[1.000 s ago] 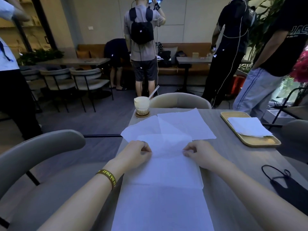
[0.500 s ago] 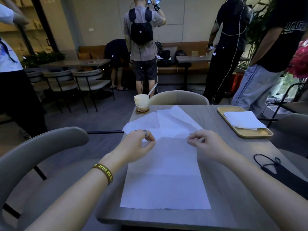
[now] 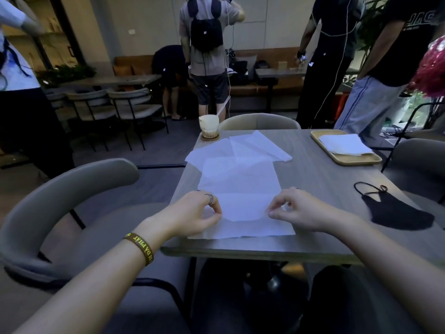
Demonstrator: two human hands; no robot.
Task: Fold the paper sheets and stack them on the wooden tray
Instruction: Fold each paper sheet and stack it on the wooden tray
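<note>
Lower centre: I log left hand (image 3: 192, 213) and right hand (image 3: 298, 210) each pinching a flap corner of the thin white paper sheet (image 3: 240, 184), apparently to square its fold.

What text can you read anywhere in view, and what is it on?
"DA PHAT": yellow letters on the wristband; the rest curves out of view.
Print on the black T-shirt, top right: too blurred and cut off to read.
No print shows on the sheet or the tray.

Probably a café: tables (image 3: 313, 179), upholstered chairs (image 3: 258, 120), bench seating (image 3: 262, 89), iced drink (image 3: 209, 126).
</note>
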